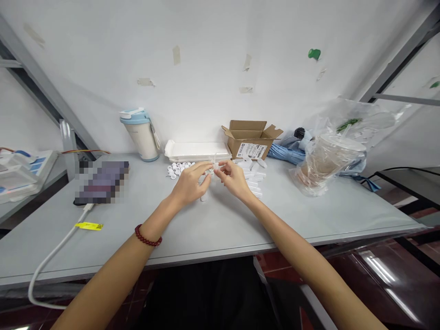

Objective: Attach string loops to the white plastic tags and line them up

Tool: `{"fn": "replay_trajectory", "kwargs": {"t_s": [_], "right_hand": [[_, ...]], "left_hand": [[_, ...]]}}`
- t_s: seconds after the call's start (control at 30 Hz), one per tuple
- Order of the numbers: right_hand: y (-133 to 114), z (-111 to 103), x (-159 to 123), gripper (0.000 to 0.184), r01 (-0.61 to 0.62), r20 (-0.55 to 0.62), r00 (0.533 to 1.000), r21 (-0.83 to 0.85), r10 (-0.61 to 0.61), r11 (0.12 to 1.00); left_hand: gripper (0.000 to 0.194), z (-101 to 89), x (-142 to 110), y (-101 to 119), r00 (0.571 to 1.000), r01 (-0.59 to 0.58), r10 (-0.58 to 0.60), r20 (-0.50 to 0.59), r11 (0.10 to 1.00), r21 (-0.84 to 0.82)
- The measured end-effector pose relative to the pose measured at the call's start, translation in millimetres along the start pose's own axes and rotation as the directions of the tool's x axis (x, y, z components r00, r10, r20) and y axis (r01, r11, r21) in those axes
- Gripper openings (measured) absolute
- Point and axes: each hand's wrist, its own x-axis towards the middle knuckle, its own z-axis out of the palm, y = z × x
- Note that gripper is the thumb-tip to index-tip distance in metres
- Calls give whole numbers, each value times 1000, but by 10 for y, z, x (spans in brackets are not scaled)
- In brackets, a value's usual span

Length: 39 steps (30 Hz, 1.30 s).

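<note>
Mid-frame, the left hand (190,184) and right hand (237,181) pinch a small clear piece (215,165) between their fingertips, both about as near. Which way its long side points, I can't tell.

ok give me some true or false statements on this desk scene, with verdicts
1. The fingertips of the left hand and right hand are close together at a small pale piece. True.
2. The cardboard box is closed. False: the cardboard box stands with its flaps open.
3. A cluster of small white pieces lies beside the left hand. True.
4. The bracelet is on the right wrist. False: the bracelet is on the left wrist.
5. The tumbler has a blue lid. True.
6. The plastic-wrapped cup is left of the hands. False: the plastic-wrapped cup is right of them.
</note>
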Motion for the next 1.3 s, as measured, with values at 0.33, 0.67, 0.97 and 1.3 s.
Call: {"fn": "replay_trajectory", "kwargs": {"t_s": [0.33, 0.67, 0.97, 1.3], "right_hand": [[-43, 12, -31, 27, -10, 62, 998, 108, 3, 994], [9, 21, -7, 34, 26, 14, 1000, 103, -27, 994], [5, 13, 10, 33, -36, 29, 999, 147, 32, 988], [-92, -15, -2, 11, -201, 255, 957, 256, 135, 946]], "left_hand": [[33, -11, 0, -17, 997, 30, -27, 79, 999, -36], [42, 21, -22, -54, 992, -14, 15, 124, 1000, -14], [46, -2, -10, -59, 993, -21, 16, 114, 999, 43], [40, -8, -4, -55, 983, -39, 31, 182, 998, 42]]}}
